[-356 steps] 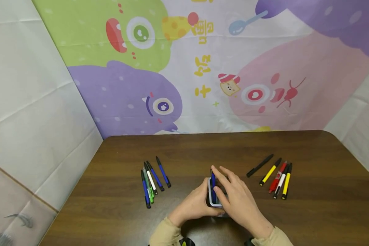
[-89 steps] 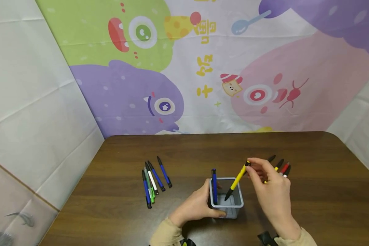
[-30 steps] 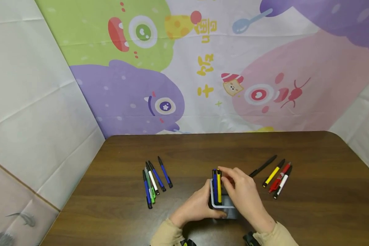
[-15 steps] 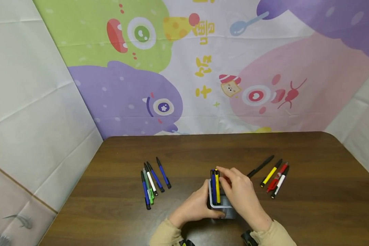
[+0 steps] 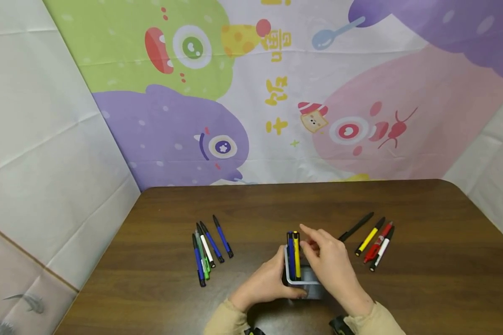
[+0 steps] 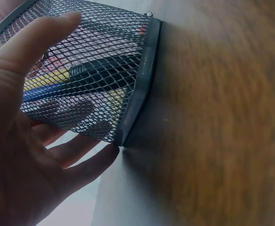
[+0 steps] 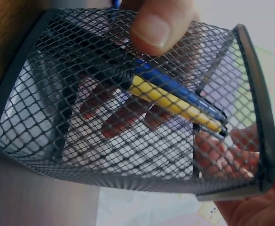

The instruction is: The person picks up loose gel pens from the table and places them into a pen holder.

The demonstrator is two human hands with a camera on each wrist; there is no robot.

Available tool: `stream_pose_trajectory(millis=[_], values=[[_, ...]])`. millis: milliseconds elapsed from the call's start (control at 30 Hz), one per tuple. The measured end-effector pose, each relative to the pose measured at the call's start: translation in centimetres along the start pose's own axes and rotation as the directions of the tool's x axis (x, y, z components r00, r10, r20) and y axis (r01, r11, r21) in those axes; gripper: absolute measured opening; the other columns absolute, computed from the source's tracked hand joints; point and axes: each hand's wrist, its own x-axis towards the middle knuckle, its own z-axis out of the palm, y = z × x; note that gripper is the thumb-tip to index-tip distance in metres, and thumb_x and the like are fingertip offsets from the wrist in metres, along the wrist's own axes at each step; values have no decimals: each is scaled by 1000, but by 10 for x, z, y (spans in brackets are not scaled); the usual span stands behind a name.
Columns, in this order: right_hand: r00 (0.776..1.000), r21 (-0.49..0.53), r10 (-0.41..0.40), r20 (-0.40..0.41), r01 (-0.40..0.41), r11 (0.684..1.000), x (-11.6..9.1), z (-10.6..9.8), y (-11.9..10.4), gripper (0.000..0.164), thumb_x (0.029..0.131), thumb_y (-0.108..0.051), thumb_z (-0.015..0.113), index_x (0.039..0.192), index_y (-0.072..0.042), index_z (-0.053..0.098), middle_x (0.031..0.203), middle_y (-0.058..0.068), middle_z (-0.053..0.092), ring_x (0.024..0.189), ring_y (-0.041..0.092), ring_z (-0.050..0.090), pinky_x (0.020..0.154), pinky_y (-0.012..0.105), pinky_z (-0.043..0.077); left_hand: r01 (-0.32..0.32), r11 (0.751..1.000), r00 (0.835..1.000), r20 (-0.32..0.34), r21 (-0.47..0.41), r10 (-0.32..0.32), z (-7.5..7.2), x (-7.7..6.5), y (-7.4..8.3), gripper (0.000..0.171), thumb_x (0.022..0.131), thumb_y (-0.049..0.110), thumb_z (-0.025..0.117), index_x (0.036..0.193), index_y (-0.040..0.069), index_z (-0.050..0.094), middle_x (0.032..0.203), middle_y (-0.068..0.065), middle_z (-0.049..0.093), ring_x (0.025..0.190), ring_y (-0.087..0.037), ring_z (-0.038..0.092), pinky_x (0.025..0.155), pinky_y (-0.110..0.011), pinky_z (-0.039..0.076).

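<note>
A black wire-mesh pen holder with a pale rim stands on the brown table. My left hand grips it from the left, with the thumb along its near side and the fingers around the far side, as the left wrist view shows. Inside, a blue pen and a yellow pen lean side by side against the left wall, black tips down in the right wrist view. My right hand hovers over the holder's right part, index finger and thumb parted just beside the yellow pen's top and holding nothing.
On the table's left lie several pens: blue pens, a white pen and a green pen. At the right are a black pen, another yellow pen, a red pen and a white pen. A cartoon cloth hangs behind.
A yellow pen has gone from the right-hand row into the holder beside the blue pen. My right hand has since let go of it and drawn slightly right. The left hand keeps its grip.
</note>
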Motion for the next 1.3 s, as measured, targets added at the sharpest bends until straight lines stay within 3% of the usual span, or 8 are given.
stream_pose_trajectory(millis=[267, 467, 633, 767, 933, 1300], values=[[989, 107, 23, -149, -7, 994, 5, -21, 15, 22, 84, -6, 62, 105, -7, 67, 76, -1, 63, 62, 3, 58, 55, 20, 49, -14, 999, 999, -30, 34, 15, 1, 0, 0, 88, 65, 45, 77, 130, 13, 28, 105, 2, 50, 90, -5, 53, 82, -25, 44], [961, 42, 83, -264, -74, 996, 8, -49, 32, 11, 85, -18, 63, 92, -13, 68, 76, -3, 66, 64, 4, 57, 55, 11, 42, 1, 1000, 1000, -21, 24, -1, 1, -1, 0, 86, 65, 45, 78, 129, 14, 29, 106, 3, 51, 91, -5, 52, 84, -26, 44], [943, -11, 152, -296, -163, 987, 8, -69, 48, 16, 83, -30, 65, 89, -15, 67, 78, -2, 65, 65, 1, 52, 55, 14, 40, 15, 1000, 1000, -8, 13, -15, 1, -1, 0, 86, 65, 44, 77, 129, 15, 29, 106, 3, 51, 92, -5, 52, 84, -26, 44], [953, -80, 174, -248, -199, 977, 8, -82, 61, 18, 86, -30, 61, 90, -13, 65, 76, 1, 63, 60, 5, 49, 52, 23, 40, 21, 1000, 1000, -8, 9, -21, 0, 0, 1, 85, 65, 44, 78, 129, 15, 29, 107, 3, 51, 92, -4, 52, 85, -27, 44], [967, -172, 222, -129, -242, 955, 5, -92, 78, 19, 88, -26, 58, 95, -9, 64, 79, 6, 63, 55, 13, 47, 46, 32, 36, 16, 1000, 1000, -12, 21, -16, 0, 0, 1, 86, 64, 43, 78, 129, 15, 29, 107, 3, 52, 92, -4, 52, 85, -27, 43], [934, -277, 354, 50, -328, 903, 1, -98, 103, 20, 86, -26, 56, 98, -10, 62, 84, 5, 63, 65, 23, 56, 46, 36, 37, 1, 1000, 1000, -18, 24, 0, 0, 0, 1, 84, 64, 43, 78, 127, 15, 30, 106, 3, 51, 91, -5, 52, 84, -26, 44]])
